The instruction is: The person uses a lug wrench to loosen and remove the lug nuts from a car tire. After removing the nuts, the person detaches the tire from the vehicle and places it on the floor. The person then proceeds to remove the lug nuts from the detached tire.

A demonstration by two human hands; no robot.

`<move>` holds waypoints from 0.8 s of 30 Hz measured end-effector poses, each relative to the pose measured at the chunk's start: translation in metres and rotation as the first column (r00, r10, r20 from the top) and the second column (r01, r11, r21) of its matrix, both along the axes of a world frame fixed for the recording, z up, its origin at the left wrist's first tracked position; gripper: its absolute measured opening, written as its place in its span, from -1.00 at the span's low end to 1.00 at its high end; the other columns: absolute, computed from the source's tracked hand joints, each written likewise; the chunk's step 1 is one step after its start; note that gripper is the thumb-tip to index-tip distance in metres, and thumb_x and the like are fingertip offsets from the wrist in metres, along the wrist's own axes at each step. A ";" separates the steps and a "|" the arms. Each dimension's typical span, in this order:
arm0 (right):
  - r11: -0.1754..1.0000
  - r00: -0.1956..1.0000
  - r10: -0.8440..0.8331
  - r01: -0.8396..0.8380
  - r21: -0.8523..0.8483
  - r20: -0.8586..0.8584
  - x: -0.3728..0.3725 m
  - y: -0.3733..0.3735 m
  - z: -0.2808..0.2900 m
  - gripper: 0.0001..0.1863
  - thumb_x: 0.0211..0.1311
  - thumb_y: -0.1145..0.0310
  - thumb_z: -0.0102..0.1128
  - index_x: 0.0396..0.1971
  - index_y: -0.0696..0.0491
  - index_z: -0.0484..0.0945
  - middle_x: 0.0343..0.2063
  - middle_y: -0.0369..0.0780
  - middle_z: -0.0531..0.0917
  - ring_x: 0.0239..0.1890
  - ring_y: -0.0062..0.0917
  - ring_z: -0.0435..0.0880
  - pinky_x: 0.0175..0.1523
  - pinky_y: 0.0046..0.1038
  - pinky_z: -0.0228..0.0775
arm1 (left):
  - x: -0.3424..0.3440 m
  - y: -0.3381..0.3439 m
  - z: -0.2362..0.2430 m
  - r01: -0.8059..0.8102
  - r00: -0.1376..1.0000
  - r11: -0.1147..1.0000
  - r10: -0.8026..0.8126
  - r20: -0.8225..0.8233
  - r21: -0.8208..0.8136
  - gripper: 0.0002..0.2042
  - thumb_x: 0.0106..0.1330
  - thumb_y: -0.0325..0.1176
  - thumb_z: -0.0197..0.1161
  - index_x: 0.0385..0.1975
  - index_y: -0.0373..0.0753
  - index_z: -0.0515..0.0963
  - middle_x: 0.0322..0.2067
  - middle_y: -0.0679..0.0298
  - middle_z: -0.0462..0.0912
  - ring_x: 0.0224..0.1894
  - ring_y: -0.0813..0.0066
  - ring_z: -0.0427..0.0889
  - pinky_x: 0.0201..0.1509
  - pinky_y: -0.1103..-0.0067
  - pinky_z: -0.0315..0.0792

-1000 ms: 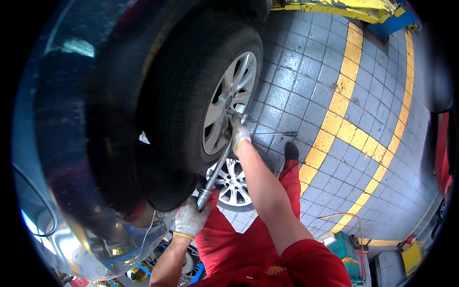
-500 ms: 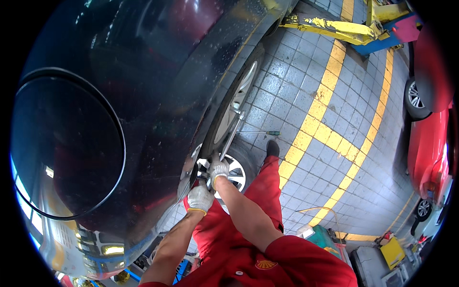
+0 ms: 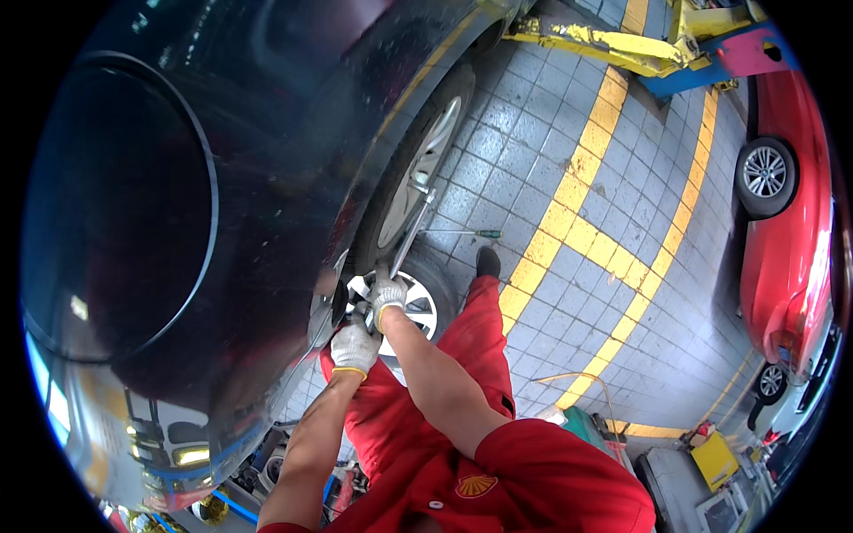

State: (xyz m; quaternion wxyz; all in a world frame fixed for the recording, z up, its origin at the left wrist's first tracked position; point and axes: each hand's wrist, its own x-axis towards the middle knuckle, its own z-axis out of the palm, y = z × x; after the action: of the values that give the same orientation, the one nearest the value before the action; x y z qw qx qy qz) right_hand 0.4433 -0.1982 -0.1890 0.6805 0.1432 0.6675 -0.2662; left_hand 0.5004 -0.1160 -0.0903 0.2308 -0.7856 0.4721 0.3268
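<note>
Silvery wrench slants away from both hands gripping it, toward the mounted wheel.

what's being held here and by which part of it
A long silver wrench, by its handle end: the right grip is around the handle, the left grip nearer its tip.

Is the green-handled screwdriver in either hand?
No: the screwdriver lies on the tiled floor, apart from the gloved left hand and right hand.
</note>
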 end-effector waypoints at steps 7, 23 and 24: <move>0.970 0.967 0.150 -0.183 -0.158 -0.205 0.027 0.062 -0.120 -0.50 0.55 0.03 0.37 0.27 0.02 0.58 -0.33 -0.17 0.76 -0.44 -0.42 0.74 -0.31 -0.27 0.65 | 0.034 0.076 -0.142 0.002 0.999 0.998 -0.004 -0.035 -0.063 -0.36 0.36 0.10 0.38 0.22 -0.32 0.54 -0.29 -0.15 0.82 -0.22 -0.22 0.84 -0.08 0.00 0.69; 0.755 0.793 0.598 -0.607 -0.247 -0.120 -0.181 0.016 -0.157 -0.18 0.45 -0.21 0.31 0.39 0.19 0.49 0.18 0.09 0.75 0.17 -0.08 0.78 0.31 -0.21 0.56 | 0.047 0.068 -0.232 -0.364 0.917 0.921 0.381 -0.120 0.140 -0.40 0.24 0.07 0.59 0.11 -0.25 0.70 -0.06 -0.01 0.86 0.02 0.05 0.85 0.14 0.25 0.64; 0.739 0.778 0.611 -0.626 -0.248 -0.145 -0.191 0.012 -0.162 -0.21 0.47 -0.18 0.31 0.38 0.19 0.50 0.15 0.07 0.76 0.12 -0.13 0.79 0.26 -0.23 0.58 | 0.046 0.067 -0.228 -0.352 0.919 0.924 0.372 -0.132 0.149 -0.38 0.23 0.07 0.60 0.13 -0.27 0.69 -0.06 -0.05 0.86 0.03 0.02 0.84 0.16 0.24 0.64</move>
State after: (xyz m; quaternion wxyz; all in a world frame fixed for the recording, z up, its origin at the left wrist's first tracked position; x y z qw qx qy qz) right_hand 0.2520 -0.1864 -0.3507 0.7250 -0.1923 0.6501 -0.1215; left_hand 0.5463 -0.0487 -0.3178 0.1756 -0.8154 0.3144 0.4533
